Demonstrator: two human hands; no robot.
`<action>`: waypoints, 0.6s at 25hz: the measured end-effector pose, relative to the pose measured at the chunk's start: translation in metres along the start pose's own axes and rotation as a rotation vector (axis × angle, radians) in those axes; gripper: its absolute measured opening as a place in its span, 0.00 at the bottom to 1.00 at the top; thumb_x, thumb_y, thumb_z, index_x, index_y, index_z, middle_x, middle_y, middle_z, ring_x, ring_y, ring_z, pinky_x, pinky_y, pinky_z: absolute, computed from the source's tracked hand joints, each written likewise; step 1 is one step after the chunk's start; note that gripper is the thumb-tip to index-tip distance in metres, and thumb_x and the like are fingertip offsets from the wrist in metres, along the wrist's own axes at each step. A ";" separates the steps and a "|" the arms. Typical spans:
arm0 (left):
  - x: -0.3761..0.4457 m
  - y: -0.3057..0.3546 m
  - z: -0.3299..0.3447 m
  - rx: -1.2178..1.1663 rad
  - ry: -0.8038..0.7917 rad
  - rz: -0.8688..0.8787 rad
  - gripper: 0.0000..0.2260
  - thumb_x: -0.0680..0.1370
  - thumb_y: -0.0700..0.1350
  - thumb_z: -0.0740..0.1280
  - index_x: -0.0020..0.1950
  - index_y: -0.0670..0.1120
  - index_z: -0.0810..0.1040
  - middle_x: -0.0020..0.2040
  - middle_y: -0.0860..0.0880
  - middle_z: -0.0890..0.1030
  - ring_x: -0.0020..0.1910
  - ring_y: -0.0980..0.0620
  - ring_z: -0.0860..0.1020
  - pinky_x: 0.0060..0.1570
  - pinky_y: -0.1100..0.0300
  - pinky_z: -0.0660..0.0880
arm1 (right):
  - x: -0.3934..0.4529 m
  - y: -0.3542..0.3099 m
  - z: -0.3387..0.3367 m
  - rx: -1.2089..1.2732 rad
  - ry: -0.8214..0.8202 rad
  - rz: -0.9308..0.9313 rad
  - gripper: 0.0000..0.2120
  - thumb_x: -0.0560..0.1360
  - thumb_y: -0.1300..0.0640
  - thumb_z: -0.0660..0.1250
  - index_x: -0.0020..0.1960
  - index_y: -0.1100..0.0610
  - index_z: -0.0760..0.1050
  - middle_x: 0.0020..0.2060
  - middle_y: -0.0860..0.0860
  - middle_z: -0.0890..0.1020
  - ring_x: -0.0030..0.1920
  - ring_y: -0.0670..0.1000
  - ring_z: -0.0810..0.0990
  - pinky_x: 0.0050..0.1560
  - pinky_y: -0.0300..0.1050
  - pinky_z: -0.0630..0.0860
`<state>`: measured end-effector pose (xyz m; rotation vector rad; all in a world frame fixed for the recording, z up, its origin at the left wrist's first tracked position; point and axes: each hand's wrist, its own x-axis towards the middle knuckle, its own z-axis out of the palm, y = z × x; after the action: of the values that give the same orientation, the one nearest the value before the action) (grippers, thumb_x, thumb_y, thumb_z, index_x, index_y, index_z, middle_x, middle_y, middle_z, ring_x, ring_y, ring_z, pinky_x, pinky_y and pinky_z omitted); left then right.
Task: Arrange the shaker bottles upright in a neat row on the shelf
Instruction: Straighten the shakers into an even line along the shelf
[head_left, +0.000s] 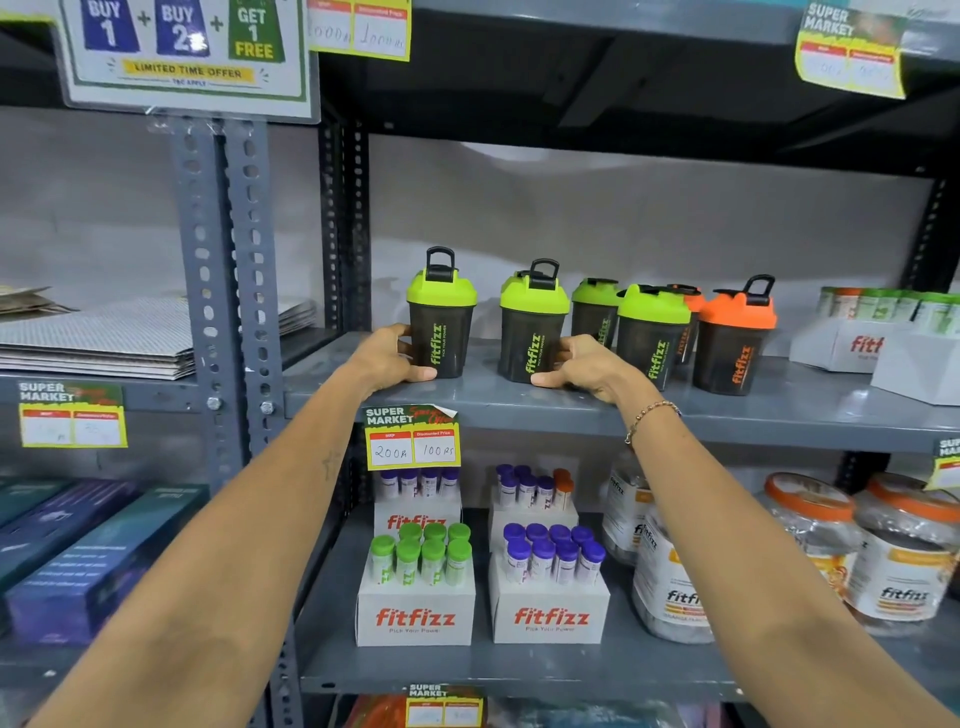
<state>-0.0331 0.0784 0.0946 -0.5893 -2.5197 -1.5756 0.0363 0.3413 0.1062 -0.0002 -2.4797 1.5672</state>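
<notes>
Shakers stand upright along the grey metal shelf (519, 410). The left hand (387, 358) wraps the leftmost green shaker (441, 317), its grip pressed round the base; the right hand (582, 366) clasps the second green shaker (531, 327) the same way. Further right, two more green shakers (649, 332) crowd together, one behind the other, and an orange shaker (730, 343) hides another. To do this well, I would slide each along the shelf by its base rather than lift it, keep logos forward, even out the gaps, and bring the hidden ones up to the front line. Bodies are smoky translucent plastic, tapered; lids are glossy domes with black loop handles, so they are probably top-light and easy to steer.
</notes>
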 end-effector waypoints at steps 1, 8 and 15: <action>0.000 0.000 0.000 0.002 0.000 -0.001 0.31 0.68 0.33 0.76 0.69 0.41 0.69 0.61 0.41 0.79 0.58 0.43 0.78 0.63 0.46 0.73 | -0.001 0.000 0.000 0.005 -0.004 0.001 0.26 0.69 0.73 0.72 0.65 0.65 0.73 0.61 0.59 0.80 0.59 0.52 0.79 0.62 0.44 0.74; 0.001 0.000 0.001 0.036 -0.001 0.000 0.31 0.68 0.34 0.76 0.69 0.40 0.69 0.62 0.41 0.78 0.59 0.43 0.78 0.64 0.48 0.73 | 0.001 0.001 0.000 0.013 -0.007 0.002 0.24 0.68 0.73 0.72 0.64 0.65 0.74 0.61 0.59 0.81 0.58 0.51 0.79 0.60 0.43 0.74; 0.000 0.001 0.001 0.071 0.007 0.010 0.31 0.69 0.35 0.76 0.70 0.41 0.69 0.63 0.41 0.78 0.59 0.43 0.78 0.64 0.47 0.73 | 0.000 0.000 -0.001 0.002 -0.014 0.009 0.25 0.68 0.73 0.72 0.64 0.64 0.74 0.61 0.58 0.80 0.56 0.49 0.78 0.57 0.41 0.72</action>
<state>-0.0325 0.0798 0.0947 -0.5859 -2.5515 -1.4753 0.0359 0.3419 0.1063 -0.0007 -2.4921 1.5784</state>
